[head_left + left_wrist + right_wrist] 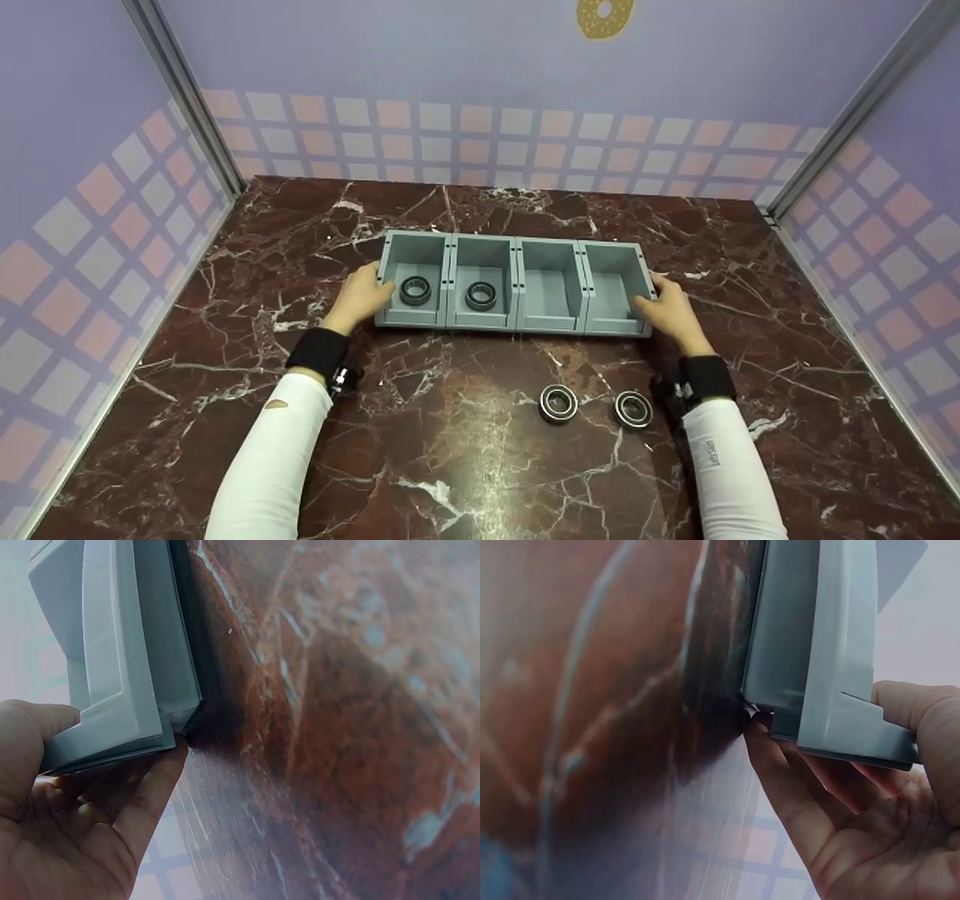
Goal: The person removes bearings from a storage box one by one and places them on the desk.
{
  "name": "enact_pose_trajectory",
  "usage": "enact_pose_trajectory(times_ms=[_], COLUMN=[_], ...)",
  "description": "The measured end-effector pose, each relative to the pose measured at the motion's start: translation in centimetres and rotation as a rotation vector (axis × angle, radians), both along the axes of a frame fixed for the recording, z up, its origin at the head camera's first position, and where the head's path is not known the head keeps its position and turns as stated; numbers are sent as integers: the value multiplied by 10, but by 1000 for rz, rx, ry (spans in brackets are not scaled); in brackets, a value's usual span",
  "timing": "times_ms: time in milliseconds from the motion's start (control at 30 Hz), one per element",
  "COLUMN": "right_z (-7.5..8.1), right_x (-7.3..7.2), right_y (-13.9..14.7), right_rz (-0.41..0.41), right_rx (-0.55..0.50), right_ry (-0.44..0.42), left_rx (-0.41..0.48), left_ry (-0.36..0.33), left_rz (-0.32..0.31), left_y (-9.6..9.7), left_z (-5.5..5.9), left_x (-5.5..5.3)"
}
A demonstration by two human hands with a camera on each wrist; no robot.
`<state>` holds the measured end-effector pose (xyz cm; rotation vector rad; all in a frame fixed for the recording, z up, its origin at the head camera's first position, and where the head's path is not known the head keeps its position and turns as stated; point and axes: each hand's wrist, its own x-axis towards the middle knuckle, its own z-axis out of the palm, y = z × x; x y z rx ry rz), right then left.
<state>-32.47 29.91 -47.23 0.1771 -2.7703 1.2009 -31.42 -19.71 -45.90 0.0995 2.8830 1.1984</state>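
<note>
A row of joined grey bins sits on the marbled table. My left hand grips its left end, thumb over the side wall and fingers beneath the lower edge, as the left wrist view shows on the grey bin. At the other end my right hand holds the side wall the same way; in the right wrist view its fingers reach under the bin. One bearing lies in the leftmost compartment, another bearing in the one beside it. The two right compartments hold no bearing.
Two more bearings lie on the table in front of the bins: one bearing near the middle right, the other bearing close to my right forearm. Patterned wall panels enclose the table at the back and both sides.
</note>
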Motion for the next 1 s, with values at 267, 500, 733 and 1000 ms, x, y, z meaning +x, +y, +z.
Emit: enact_pose_trajectory(times_ms=[267, 500, 733, 1000], right_z=[-3, -3, -3, -2], right_x=[-1, -2, -2, -1], right_y=[2, 3, 3, 1], right_rz=[-4, 5, 10, 4], right_rx=[6, -5, -7, -11], right_ry=[25, 31, 19, 4], left_rx=[-1, 2, 3, -8], left_ry=[-13, -14, 4, 23], left_rz=[0, 5, -2, 4], left_y=[2, 0, -1, -1], left_z=[2, 0, -1, -2], left_x=[1, -1, -2, -2])
